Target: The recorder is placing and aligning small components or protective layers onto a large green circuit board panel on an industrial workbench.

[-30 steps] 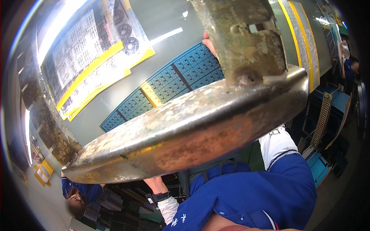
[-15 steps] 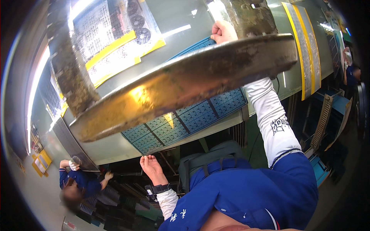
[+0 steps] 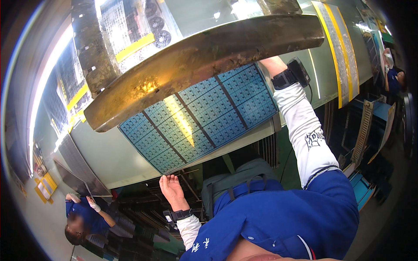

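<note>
White characters [image 3: 200, 244] on the blue shirt [image 3: 278, 217], dark lettering [image 3: 314, 140] on the white sleeve [image 3: 298, 113] (printed sheet [image 3: 114, 29] illegible)

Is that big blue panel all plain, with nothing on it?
No, the blue panel has dark bands across it and lots of small dark marks.

Metal frame [image 3: 209, 56], upper centre: a worn, stained bar with a curved face, hanging between two uprights, a yellow glint on its left half. Counter [image 3: 117, 161]: pale and smooth, running beneath it. Papers [image 3: 126, 24], upper left, lie under clear covers, with yellow tape [image 3: 136, 47] along the near edge. A grey strip with yellow bands [image 3: 342, 56] crosses the counter at right. A grey sheet [image 3: 78, 152] is at the counter's left end; just beyond, lower left, is a person in blue [image 3: 89, 217]. Far right: a second person [image 3: 396, 80] and, nearer, a slotted rail [image 3: 365, 130].
</note>
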Demonstrator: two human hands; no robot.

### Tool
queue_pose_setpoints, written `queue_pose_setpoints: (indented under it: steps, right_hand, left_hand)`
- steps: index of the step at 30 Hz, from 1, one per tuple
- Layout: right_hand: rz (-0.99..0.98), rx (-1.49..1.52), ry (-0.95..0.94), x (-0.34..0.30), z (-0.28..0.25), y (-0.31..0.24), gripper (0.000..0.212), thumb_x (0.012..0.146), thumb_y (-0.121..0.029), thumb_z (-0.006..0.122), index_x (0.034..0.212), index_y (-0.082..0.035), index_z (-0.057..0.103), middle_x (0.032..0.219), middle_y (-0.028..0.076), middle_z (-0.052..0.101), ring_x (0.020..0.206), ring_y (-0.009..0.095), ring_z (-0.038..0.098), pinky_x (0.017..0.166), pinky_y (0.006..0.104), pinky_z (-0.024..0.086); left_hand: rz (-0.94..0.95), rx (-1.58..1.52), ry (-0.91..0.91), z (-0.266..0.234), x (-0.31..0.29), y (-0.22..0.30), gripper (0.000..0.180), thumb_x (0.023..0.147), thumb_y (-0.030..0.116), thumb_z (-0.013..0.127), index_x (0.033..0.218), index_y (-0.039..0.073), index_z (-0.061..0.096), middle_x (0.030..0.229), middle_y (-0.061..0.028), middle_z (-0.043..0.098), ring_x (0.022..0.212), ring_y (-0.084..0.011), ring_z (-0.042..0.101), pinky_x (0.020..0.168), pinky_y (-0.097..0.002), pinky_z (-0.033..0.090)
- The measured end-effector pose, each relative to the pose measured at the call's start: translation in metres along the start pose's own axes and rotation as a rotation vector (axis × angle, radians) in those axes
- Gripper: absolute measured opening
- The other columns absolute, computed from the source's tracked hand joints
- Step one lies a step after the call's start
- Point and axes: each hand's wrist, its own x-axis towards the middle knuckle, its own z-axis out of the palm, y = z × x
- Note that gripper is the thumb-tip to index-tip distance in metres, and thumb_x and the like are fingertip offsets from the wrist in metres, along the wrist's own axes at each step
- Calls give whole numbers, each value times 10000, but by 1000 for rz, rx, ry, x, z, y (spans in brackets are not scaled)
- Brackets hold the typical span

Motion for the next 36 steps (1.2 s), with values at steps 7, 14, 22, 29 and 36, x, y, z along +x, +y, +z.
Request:
queue_pose_setpoints:
  steps: [7,14,22,29,36]
  right_hand:
    - [-165,-23,183,6,16,30,133,847,-206,794,895,-98,733,906,131,756,922,347,726,814,452,562]
    - [93,110,-383,39,-8,42,518,817,-318,823,1255,-131,617,1264,141,612,1226,306,556,1030,447,421]
    - [-31,99,42,-173,-12,77,213,841,-198,821,912,-69,666,840,102,690,808,298,682,720,423,521]
    - [189,166,29,-257,-27,117,213,822,-117,851,855,-44,654,782,39,632,702,136,588,684,310,502]
    - [238,185,-33,-291,-25,115,218,808,-140,833,825,-29,646,841,130,660,806,277,687,816,406,544]
  left_hand:
    - [-16,71,-38,-2,5,0,80,1052,154,648,1062,90,600,945,-46,645,894,-183,619,839,-363,521]
    - [-15,85,-67,-9,2,0,102,1076,170,603,1103,74,580,992,-49,624,932,-203,592,907,-394,504]
    - [-22,84,-95,-7,14,1,136,1074,181,609,1110,57,566,1027,-71,608,971,-221,585,917,-393,512]
    - [13,61,-118,-24,37,1,141,1076,187,606,1073,49,578,1014,-79,617,954,-229,598,909,-399,536]
    - [33,18,-132,-24,47,-1,143,1073,175,612,1051,37,584,1002,-85,622,952,-237,612,907,-407,552]
